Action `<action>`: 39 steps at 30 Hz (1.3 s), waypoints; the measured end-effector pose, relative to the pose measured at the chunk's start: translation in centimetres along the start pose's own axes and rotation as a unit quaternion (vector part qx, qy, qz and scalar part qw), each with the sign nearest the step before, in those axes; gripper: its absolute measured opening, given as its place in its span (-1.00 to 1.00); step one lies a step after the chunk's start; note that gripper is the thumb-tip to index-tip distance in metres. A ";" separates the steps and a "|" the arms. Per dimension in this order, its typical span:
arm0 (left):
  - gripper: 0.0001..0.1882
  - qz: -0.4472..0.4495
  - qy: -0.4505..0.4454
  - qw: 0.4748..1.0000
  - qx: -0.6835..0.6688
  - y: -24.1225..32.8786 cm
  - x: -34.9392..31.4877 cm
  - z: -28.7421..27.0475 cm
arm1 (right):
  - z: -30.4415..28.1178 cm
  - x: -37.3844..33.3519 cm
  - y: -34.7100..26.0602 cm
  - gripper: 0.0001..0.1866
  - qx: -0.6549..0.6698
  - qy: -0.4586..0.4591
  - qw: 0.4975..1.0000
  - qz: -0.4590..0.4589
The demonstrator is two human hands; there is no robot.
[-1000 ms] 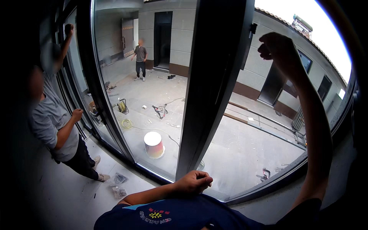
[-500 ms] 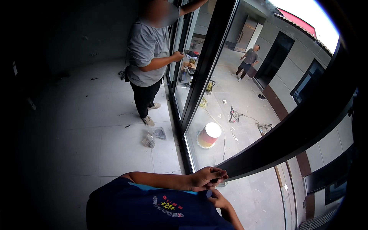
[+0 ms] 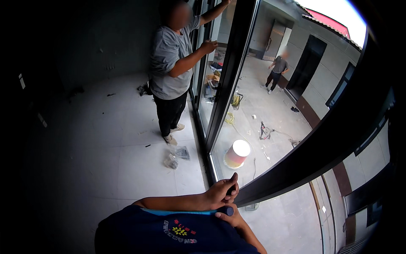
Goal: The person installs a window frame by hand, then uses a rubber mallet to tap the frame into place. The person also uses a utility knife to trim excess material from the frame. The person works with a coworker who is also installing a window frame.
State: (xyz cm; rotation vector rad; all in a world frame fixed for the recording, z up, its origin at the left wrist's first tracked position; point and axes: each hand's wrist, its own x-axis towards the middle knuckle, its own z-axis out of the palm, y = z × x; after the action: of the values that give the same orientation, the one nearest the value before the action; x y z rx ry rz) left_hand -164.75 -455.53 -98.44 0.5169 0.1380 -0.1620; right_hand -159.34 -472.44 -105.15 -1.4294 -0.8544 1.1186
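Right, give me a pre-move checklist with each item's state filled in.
1. Dark blue, round-ended object held in the right hand: ok.
2. Left hand free of any item: cannot tell; fingers are curled, thumb raised.
3. Crumpled clear plastic bags off the pale tiled floor: not ok; they lie near the grey-shirted co-worker's shoes.
4. White-topped, reddish cylindrical bucket upright beyond the glass: ok.

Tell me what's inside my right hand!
Your right hand holds a dark blue thing. Its round end shows; the hand covers the rest, so I can't tell what it is.
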 end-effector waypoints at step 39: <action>-0.34 -0.061 -0.182 0.933 0.304 -6.6 3.2 2.5 | 4.5 -25.6 -5.2 -0.72 -0.681 0.425 0.528 -0.279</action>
State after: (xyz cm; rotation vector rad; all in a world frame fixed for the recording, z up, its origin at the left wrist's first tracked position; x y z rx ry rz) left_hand -162.60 -462.81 -99.97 1.0875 -0.2554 -0.4258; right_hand -170.97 -494.19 -95.36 -2.2365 -1.2832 -1.1483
